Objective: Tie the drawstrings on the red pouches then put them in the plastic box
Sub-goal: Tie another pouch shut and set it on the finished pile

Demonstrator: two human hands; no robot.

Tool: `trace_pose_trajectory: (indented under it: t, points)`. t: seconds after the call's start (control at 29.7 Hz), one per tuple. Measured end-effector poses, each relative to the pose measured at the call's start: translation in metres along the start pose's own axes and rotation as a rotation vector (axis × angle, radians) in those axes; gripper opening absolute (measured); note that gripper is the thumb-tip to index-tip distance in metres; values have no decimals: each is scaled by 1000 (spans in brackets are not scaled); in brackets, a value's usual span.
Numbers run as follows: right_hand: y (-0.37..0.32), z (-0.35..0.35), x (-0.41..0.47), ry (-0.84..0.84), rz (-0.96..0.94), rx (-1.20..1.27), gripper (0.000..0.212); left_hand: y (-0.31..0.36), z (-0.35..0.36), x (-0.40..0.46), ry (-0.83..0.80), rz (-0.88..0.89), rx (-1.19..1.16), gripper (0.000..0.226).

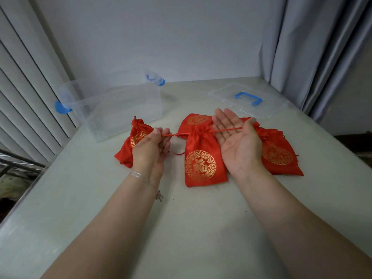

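Several red pouches with gold emblems lie on the white table (181, 218). The middle pouch (203, 160) has its neck gathered, and its drawstring (175, 134) runs taut to both sides. My left hand (153, 146) pinches the left end of the string. My right hand (235, 141) is palm up with straight fingers; the string crosses the palm and ends under the thumb. Another pouch (198, 119) lies behind the middle one. A cinched pouch (136, 135) sits partly under my left hand, and one more pouch (279, 158) lies right of my right hand.
The clear plastic box (120, 105) with blue latches stands open at the back left. Its clear lid (227, 92) with a blue handle lies flat at the back right. A grey curtain hangs on the right, slatted panels on the left.
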State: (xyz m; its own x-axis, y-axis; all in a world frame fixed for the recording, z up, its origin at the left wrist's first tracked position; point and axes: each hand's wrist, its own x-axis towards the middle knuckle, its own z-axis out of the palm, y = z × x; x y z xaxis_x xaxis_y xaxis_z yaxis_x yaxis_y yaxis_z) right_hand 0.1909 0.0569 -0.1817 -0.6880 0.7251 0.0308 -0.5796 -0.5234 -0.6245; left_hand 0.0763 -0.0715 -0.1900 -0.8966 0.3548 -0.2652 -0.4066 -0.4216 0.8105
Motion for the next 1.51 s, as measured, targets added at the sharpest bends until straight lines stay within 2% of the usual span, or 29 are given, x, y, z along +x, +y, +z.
trace_pose_trajectory:
  t: [0.13,0.2,0.27,0.34,0.4,0.47,0.54,0.61,0.71,0.74,0.81,0.91,0.98,1.18,1.34,1.45,1.51]
  points:
    - [-14,1,-1,23,-39,137,54,-2,0,2,35,19,67,12]
    - [-18,1,-2,19,-59,65,52,-5,2,1,18,19,92,14]
    - [-20,1,-1,-61,-145,-163,55,-5,3,-2,17,26,113,14]
    - [-17,-1,-3,-187,-303,-585,57,-4,3,-5,20,80,157,14]
    - [-9,-3,-2,-295,-388,-990,57,-1,5,-12,14,208,215,15]
    - [-2,-3,0,-341,-361,-1261,54,3,8,-20,-6,376,291,14]
    - [4,-5,4,-345,-372,-1444,43,5,13,-31,-65,523,356,12]
    - [6,-3,1,-377,-413,-1512,29,6,15,-39,-150,613,387,9]
    - [9,-2,-6,-415,-409,-1620,26,3,16,-48,-304,714,440,11]
    - [11,-1,-8,-421,-413,-1623,22,3,17,-51,-349,735,452,13]
    - [13,2,-11,-438,-384,-1458,18,2,17,-52,-434,722,438,23]
    - [15,0,-10,-485,-333,-1156,8,-1,16,-45,-565,594,490,67]
    - [14,0,-10,-477,-321,-1072,15,-4,14,-40,-642,536,573,81]
    - [2,6,-16,-395,-182,-880,18,-4,6,-26,-781,465,794,73]
    - [1,7,-17,-338,-111,-801,22,-12,7,-26,-683,579,956,45]
    - [1,5,-14,-318,-68,-708,25,-11,4,-22,-618,731,1089,40]
    - [2,4,-13,-302,-19,-671,26,-9,4,-22,-609,754,1122,35]
